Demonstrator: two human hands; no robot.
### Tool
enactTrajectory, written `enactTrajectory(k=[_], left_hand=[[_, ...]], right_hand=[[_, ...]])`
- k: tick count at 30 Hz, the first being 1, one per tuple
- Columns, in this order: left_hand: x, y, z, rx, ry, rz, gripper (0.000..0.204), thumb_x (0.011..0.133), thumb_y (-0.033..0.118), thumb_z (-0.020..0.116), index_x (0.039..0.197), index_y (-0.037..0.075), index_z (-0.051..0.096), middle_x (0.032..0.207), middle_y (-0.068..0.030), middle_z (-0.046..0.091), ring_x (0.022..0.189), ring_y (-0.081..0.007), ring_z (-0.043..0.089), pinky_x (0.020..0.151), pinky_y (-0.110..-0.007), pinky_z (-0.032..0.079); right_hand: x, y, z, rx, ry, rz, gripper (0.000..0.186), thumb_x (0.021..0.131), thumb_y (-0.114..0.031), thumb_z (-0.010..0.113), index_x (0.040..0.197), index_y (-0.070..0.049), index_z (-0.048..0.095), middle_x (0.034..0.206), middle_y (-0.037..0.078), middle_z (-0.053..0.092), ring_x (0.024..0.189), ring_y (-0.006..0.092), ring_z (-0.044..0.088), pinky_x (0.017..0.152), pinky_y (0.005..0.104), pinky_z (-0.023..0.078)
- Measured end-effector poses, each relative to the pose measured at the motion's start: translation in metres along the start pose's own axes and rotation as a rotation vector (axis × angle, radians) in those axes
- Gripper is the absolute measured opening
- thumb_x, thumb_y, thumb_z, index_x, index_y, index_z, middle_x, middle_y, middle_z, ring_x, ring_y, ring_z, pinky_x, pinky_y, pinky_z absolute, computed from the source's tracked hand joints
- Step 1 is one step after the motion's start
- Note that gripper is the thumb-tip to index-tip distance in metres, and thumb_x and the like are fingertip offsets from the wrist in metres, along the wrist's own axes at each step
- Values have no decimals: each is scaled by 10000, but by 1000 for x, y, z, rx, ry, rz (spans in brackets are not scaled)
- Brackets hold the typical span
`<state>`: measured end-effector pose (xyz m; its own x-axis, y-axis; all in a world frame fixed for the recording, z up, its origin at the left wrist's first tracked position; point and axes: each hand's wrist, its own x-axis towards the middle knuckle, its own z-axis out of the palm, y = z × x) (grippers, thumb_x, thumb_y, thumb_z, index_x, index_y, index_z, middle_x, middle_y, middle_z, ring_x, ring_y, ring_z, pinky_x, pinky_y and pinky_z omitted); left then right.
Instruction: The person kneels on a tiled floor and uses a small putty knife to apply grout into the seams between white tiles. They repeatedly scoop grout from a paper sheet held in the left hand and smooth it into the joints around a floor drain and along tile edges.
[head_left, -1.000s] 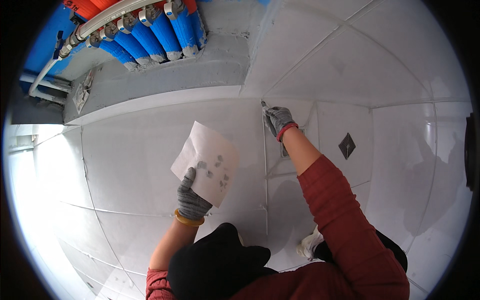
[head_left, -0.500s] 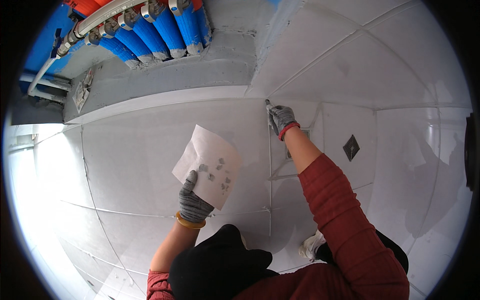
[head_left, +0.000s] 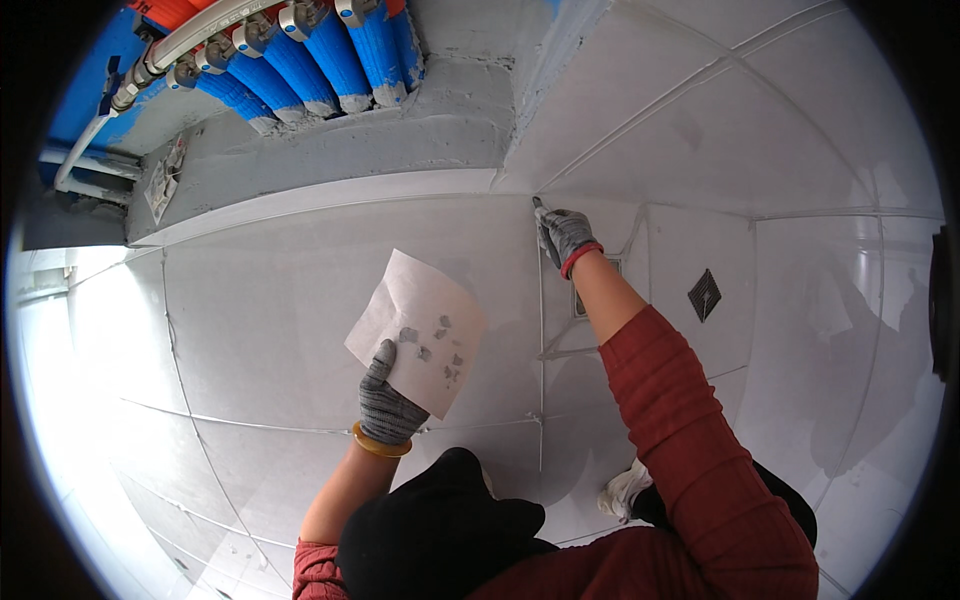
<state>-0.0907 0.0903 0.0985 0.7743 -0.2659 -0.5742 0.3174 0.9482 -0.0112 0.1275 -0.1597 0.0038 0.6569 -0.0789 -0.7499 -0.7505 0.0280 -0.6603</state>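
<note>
My left hand (head_left: 390,400), in a grey knit glove, grips the lower edge of a pale sheet of paper (head_left: 408,292) with the thumb on top. Several grey blobs, like grout or paste, mark the sheet. Farther off, my right hand (head_left: 565,235), gloved in grey with a red cuff, is closed around a small slim tool (head_left: 539,203) whose dark tip points away from me. Most of that tool is hidden by the fingers, and its kind cannot be made out. Its tip is at the top of a joint line (head_left: 541,310) between pale tiles, close to the wall corner.
Blue-sleeved pipes (head_left: 330,65) hang from a metal manifold (head_left: 200,35) at the upper left, above a grey ledge (head_left: 330,150). Right of my right hand are a square drain (head_left: 579,300) and a dark diamond-shaped piece (head_left: 704,295). My shoe (head_left: 622,491) stands below.
My right hand has shifted very slightly to the right with the small tool. My left hand and the paper have stayed in place.
</note>
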Motion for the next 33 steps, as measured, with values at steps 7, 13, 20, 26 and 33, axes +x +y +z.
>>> enactTrajectory(k=[7, 13, 20, 26, 33], left_hand=[[-1, -1, 5, -9, 14, 5, 581, 885, 324, 518, 1354, 44, 320, 1335, -167, 405, 1221, -331, 397, 1027, -493, 317], [-1, -2, 9, -2, -16, -1, 569, 895, 338, 496, 1355, 46, 332, 1342, -162, 407, 1229, -329, 394, 1029, -492, 314], [-2, -2, 8, 7, 12, 7, 566, 889, 329, 508, 1349, 44, 341, 1322, -162, 425, 1202, -327, 415, 1018, -490, 327], [-4, -3, 12, 8, -19, 9, 557, 890, 325, 509, 1344, 48, 347, 1320, -159, 427, 1197, -327, 419, 1017, -496, 328], [-7, -5, 14, 19, -44, 31, 548, 895, 332, 504, 1340, 52, 349, 1340, -160, 408, 1219, -342, 399, 1025, -507, 316]], right_hand=[[-4, -14, -7, 30, -20, 163, 178, 830, -169, 653, 709, -72, 565, 604, 40, 542, 471, 164, 481, 446, 298, 383], [-15, -20, -8, -138, 20, 182, 192, 839, -216, 646, 718, -82, 580, 606, 38, 558, 475, 157, 497, 438, 298, 367], [-27, -10, -16, -287, -15, 232, 226, 841, -314, 629, 732, -117, 619, 589, -3, 541, 483, 129, 479, 456, 293, 380], [-36, 5, -16, -220, 19, 290, 226, 845, -321, 617, 748, -118, 630, 599, 4, 552, 496, 134, 493, 448, 291, 372], [-55, 10, -23, -353, -35, 296, 243, 860, -326, 591, 775, -102, 632, 613, 11, 562, 510, 138, 513, 446, 299, 380]])
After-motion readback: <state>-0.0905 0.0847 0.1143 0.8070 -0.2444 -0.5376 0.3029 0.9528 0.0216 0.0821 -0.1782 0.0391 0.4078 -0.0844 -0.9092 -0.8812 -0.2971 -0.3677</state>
